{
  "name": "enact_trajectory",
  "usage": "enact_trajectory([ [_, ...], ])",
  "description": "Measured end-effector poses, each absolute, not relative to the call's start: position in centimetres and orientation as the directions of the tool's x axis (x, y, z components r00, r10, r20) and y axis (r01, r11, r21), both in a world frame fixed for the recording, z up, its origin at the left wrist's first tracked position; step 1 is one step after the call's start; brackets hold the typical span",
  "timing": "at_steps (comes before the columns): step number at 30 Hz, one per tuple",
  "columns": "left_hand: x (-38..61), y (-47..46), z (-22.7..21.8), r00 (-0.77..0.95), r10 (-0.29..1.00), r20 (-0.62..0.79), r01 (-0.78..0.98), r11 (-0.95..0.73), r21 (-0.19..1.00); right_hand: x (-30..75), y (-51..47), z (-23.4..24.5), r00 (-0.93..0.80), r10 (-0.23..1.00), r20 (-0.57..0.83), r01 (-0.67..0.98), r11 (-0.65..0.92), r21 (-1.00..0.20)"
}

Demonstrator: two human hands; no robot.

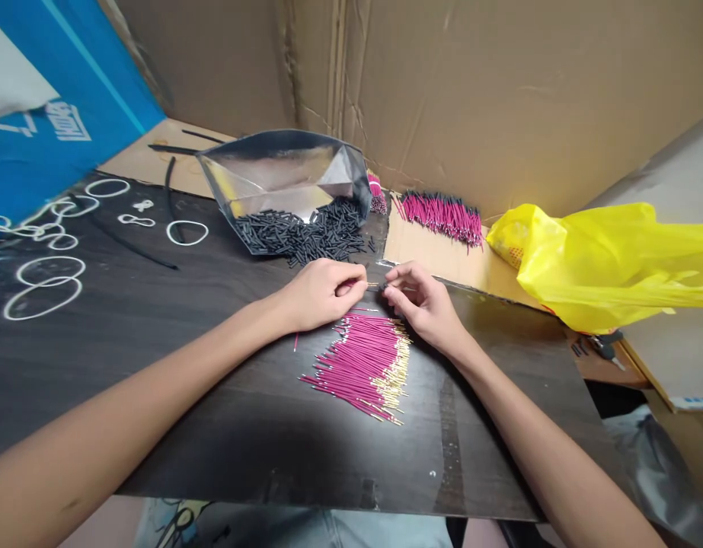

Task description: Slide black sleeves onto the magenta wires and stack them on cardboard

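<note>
My left hand (333,293) is closed in a pinch on a wire whose gold metal tip (372,285) points right. Facing it, my right hand (423,301) pinches a short black sleeve (384,288) close to that tip; whether the two touch is too small to tell. Below both hands lies a fanned pile of magenta wires (356,358), their gold ends to the right. Behind my left hand, an open silver-lined bag (282,164) spills many short black sleeves (305,232) onto the table.
Finished-looking magenta wires with black ends (442,217) lie on a cardboard sheet (420,255). A yellow plastic bag (591,259) rests at right. White rubber bands (46,272) and black tubing (137,247) are at left. Cardboard walls (500,91) stand behind the dark table (225,441).
</note>
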State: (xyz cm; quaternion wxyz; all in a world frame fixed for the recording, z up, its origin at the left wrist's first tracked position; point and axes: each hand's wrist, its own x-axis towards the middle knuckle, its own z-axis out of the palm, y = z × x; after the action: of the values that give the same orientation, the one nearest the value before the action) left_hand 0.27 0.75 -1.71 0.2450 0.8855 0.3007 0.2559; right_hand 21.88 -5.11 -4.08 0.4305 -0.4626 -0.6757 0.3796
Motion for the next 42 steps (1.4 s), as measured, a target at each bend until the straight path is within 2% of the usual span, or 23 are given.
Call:
enact_trajectory([
  [10, 0.36, 0.74, -1.8, 0.708, 0.655, 0.263, 0.439, -0.7, 0.563, 21.75, -5.45, -4.0, -0.248, 0.891, 0.379, 0.465, 0.453, -0.76],
  [18, 0.38, 0.75, -2.0, 0.721, 0.642, 0.26, 0.435, -0.712, 0.551, 21.7, -5.5, -3.95, -0.201, 0.901, 0.385, 0.466, 0.433, -0.771],
  [42, 0.35, 0.68, -1.78, 0.733, 0.648, 0.21, 0.475, -0.707, 0.523, 21.74, -5.37, -4.14, -0.297, 0.845, 0.444, 0.505, 0.534, -0.679],
])
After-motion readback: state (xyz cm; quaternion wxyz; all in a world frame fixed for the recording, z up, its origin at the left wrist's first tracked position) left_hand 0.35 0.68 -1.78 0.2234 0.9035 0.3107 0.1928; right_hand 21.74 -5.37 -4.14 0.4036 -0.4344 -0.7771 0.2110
